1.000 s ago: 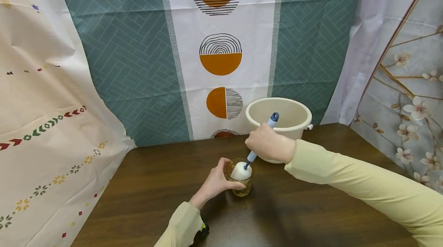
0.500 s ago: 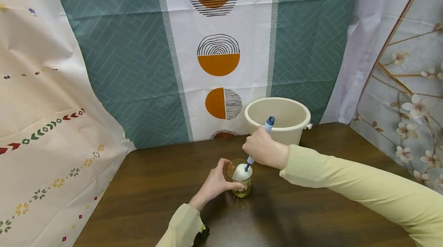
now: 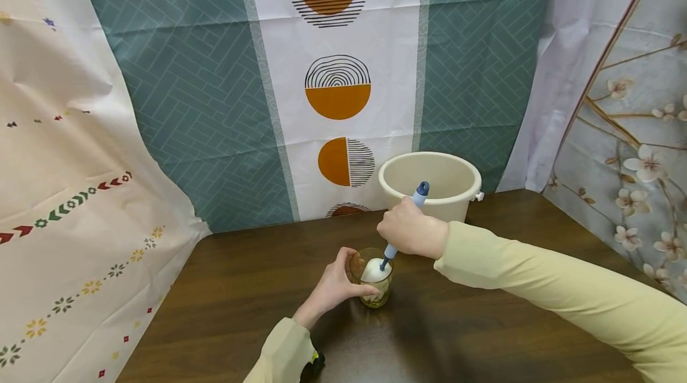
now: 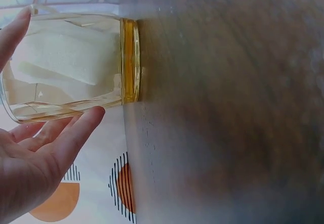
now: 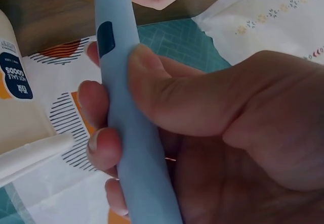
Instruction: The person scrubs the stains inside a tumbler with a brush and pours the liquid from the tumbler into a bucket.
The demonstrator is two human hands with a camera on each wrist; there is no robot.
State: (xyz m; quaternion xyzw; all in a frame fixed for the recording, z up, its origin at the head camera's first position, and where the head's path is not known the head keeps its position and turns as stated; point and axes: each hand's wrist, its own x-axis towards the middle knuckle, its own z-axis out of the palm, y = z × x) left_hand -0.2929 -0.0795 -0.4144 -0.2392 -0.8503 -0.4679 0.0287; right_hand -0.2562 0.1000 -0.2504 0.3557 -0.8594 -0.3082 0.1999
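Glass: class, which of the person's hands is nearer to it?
Left. The left hand holds the glass, touching its side; the right hand is above it, apart, gripping the blue handle.

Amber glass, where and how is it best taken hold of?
Probably around the side wall of the glass, from the left, where the left hand grips: it stands upright on the table, and the blue handle slants out of its mouth toward the right.
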